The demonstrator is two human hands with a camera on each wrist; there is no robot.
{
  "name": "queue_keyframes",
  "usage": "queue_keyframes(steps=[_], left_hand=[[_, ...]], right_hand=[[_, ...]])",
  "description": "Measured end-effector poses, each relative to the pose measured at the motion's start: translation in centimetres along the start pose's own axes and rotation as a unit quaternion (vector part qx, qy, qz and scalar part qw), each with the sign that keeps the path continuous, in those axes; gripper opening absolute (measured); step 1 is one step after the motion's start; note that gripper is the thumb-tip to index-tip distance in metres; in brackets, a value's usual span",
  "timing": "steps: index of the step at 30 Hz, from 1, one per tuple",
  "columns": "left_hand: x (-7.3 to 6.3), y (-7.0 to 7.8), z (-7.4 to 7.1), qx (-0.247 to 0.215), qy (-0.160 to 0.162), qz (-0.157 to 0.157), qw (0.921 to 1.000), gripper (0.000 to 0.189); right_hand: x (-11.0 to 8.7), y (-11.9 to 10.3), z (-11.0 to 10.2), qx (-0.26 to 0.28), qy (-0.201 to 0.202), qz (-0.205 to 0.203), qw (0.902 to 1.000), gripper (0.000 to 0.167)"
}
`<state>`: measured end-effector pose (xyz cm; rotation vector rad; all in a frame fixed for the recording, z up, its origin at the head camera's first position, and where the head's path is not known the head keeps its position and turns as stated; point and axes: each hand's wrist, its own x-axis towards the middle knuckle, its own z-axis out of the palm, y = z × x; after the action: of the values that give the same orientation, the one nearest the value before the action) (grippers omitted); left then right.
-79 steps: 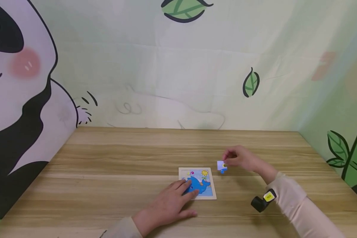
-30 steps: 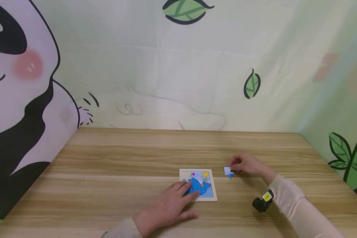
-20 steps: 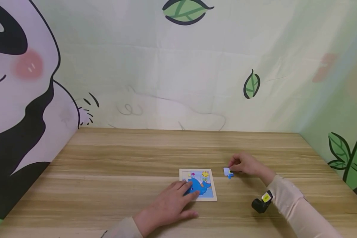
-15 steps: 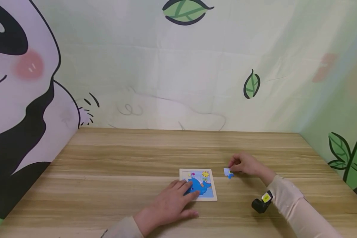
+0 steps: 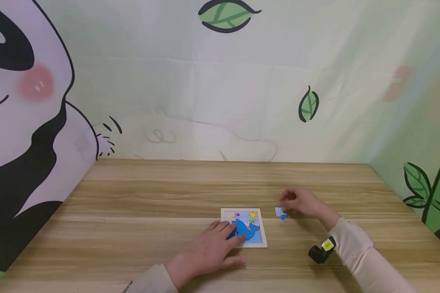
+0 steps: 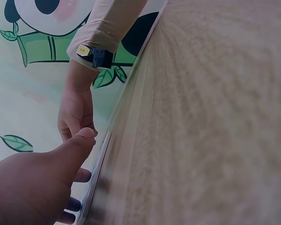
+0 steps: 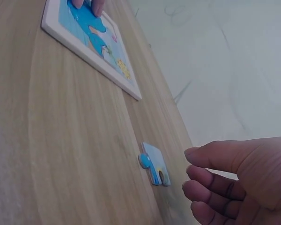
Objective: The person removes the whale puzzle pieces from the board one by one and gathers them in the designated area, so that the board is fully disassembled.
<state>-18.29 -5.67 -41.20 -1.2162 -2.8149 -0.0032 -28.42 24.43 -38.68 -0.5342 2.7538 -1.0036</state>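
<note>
A small square jigsaw puzzle (image 5: pixel 257 240) with a pale frame and a blue whale picture lies flat on the table. Fingers of my left hand (image 5: pixel 209 249) rest spread over its left part, hiding some of the picture; the right wrist view shows two fingertips on the whale. To the right of the frame, a loose jigsaw piece (image 7: pixel 154 164) in light blue and darker blue, with a rounded tab, lies on the wood. My right hand (image 5: pixel 301 201) hovers just beside and above this piece, fingers loosely bent, with a gap between thumb and fingertips and nothing held.
The wooden table (image 5: pixel 150 195) meets a wall covering printed with a panda (image 5: pixel 7 134) and leaves (image 5: pixel 309 105). A black wrist camera (image 5: pixel 320 251) hangs below the right sleeve.
My right hand first carried the jigsaw piece right and down to the table, away from the frame. Now its fingers have let go and lifted slightly. The left hand stays put.
</note>
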Motion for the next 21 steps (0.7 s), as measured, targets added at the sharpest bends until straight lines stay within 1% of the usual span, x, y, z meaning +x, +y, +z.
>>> queue_keyframes(steps=[5,11,21], left_hand=[[0.1,0.0,-0.1,0.008,0.009,0.003,0.9999,0.060],[0.6,0.3,-0.1,0.019,0.018,0.011,0.9996,0.061],[0.9,0.7,0.8,0.039,0.041,0.023,0.9981,0.064]], right_hand=[[0.0,-0.6,0.1,-0.004,0.013,-0.002,0.9999,0.014],[0.0,-1.3,0.6,-0.017,0.025,-0.030,0.9991,0.014],[0.0,-2.9,1.7,0.004,0.028,-0.070,0.9971,0.014]])
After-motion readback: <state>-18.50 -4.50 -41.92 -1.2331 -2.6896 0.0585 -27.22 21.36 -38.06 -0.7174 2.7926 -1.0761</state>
